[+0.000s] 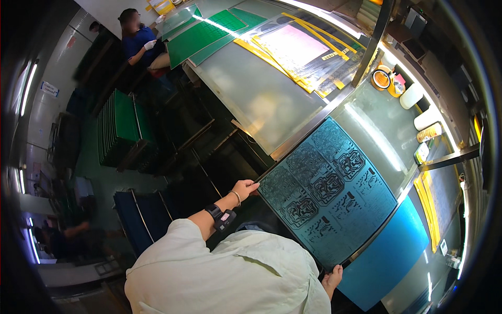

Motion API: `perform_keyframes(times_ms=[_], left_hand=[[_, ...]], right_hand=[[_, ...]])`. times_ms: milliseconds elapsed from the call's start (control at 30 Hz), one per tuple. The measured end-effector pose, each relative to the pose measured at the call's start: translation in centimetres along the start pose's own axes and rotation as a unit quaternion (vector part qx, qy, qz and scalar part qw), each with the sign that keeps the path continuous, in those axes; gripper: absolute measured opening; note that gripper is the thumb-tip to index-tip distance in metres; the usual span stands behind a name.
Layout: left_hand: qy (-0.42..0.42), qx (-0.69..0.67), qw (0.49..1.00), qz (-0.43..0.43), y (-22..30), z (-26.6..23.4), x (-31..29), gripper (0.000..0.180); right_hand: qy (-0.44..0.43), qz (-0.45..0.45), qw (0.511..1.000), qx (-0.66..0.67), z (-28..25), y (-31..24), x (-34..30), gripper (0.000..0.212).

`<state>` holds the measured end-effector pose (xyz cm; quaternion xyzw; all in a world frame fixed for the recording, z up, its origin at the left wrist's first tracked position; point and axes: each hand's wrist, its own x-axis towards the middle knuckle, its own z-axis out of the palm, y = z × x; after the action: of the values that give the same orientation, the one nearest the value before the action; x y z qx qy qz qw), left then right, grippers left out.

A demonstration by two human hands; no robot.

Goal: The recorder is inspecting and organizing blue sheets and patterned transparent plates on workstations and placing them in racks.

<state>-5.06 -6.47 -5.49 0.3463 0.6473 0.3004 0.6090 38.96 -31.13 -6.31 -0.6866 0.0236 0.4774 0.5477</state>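
Note:
A large blue circuit board panel [328, 196] with black trace patterns lies tilted in front of me, over the glass-like table. My left hand [244, 190] pinches its left corner, thumb and fingers closed at the edge. At its near corner, my right hand [332, 278] is closed on the border, its fingers partly hidden. A plain blue panel [387, 256] lies to the right, beside the patterned one and close to my right hand. A bracelet and a black wrist device [222, 217] sit on my left forearm.
Beyond the panel is a pale worktop [246, 94] with green boards [209, 39] and yellow-edged clear films [298, 47]. Bottles [411, 96] and tape rolls [380, 79] line the back right. Racks of green panels [120, 128] and dark blue panels [133, 220] stand left. A gloved person [138, 42] sits far left.

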Motion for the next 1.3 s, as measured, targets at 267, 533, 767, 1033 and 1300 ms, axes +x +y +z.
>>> perform_keyframes(times_ms=[267,533,767,1033,1300], left_hand=[[-0.263,-0.041,0.948,-0.173,1.2,-3.3,2.9,0.027],[-0.260,0.010,0.963,-0.076,9.2,4.7,3.4,0.018],[-0.347,-0.039,0.895,0.278,26.8,13.7,-0.6,0.017],[-0.514,-0.014,0.813,0.274,37.8,25.9,-6.0,0.048],[-0.443,0.145,0.883,0.061,18.9,22.3,-6.0,0.033]], right_hand=[[-0.157,-0.010,0.988,-0.007,3.2,-8.9,-2.6,0.036],[-0.220,-0.142,0.963,-0.065,2.6,-20.1,-10.7,0.052],[0.000,-0.400,0.916,-0.011,-7.1,-21.1,-16.6,0.054],[0.023,-0.477,0.859,0.186,-6.4,-36.6,-15.7,0.046],[-0.121,-0.542,0.805,0.207,-6.5,-55.3,-0.1,0.014]])
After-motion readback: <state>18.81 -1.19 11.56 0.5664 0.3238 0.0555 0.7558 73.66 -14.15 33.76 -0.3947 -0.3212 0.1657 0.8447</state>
